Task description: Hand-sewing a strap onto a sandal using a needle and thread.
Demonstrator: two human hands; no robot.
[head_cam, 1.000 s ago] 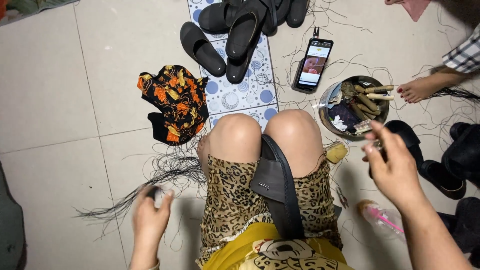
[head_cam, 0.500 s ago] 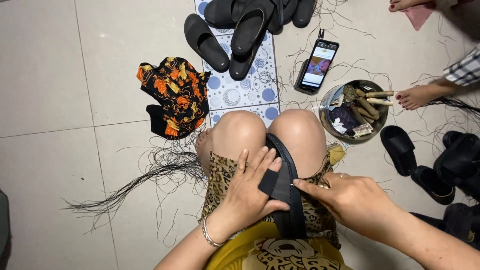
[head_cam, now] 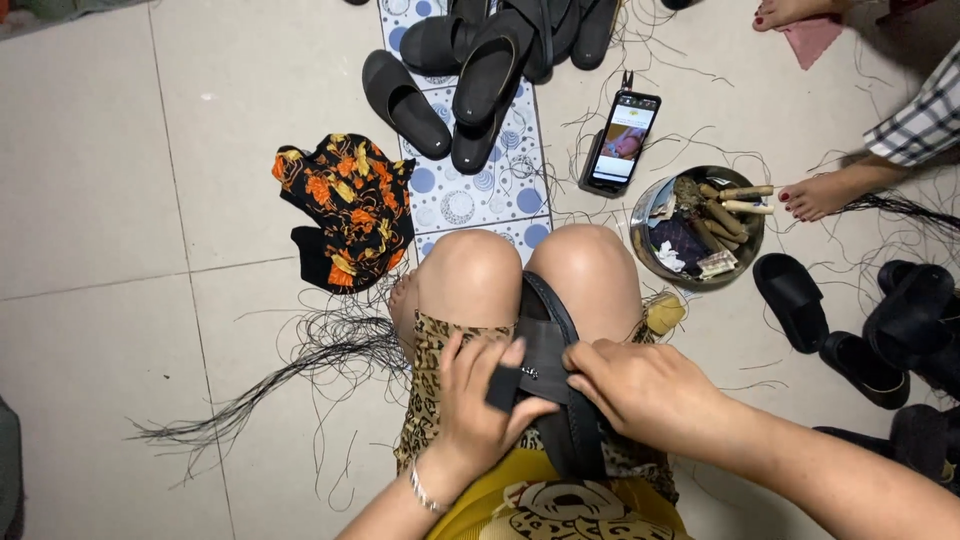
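While both hands work on the lap, the black rubber sandal (head_cam: 552, 370) lies lengthwise across the thighs, toe toward the knees. The left hand (head_cam: 480, 405) grips its left strap, fingers curled over the edge. The right hand (head_cam: 640, 390) pinches the right strap, thumb on top. A round metal bowl of sticks (head_cam: 698, 228) stands on the tiled floor (head_cam: 110, 200) beside the right knee. Loose black threads (head_cam: 290, 370) lie left of the legs.
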